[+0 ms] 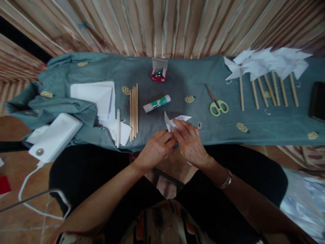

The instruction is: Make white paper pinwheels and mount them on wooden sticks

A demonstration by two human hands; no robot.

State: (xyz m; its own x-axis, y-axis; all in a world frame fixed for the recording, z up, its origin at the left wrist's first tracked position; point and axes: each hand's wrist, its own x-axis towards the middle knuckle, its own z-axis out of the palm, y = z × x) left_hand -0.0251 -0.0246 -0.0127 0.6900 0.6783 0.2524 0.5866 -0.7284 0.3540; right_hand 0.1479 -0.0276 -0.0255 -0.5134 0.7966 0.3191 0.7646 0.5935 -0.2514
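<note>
A white paper pinwheel (170,124) is at the front edge of the cloth-covered table, its pointed blades sticking up past my fingers. My left hand (159,145) is closed on its lower left side. From the right, my right hand (189,140) presses its fingers over the middle of the paper. My fingers hide the centre of the pinwheel. Just beyond lies a glue stick (156,103) with a green label. Farther back stands an open red box (159,74) of small metal pins. Green-handled scissors (215,103) rest to the right.
Several wooden sticks (134,112) lie left of my hands, beside a white pen-like stick (118,127) and stacked paper sheets (93,96). A white power bank (57,135) with a cable sits at the left edge. Finished pinwheels (266,64) on sticks lie far right, near a dark object (317,101).
</note>
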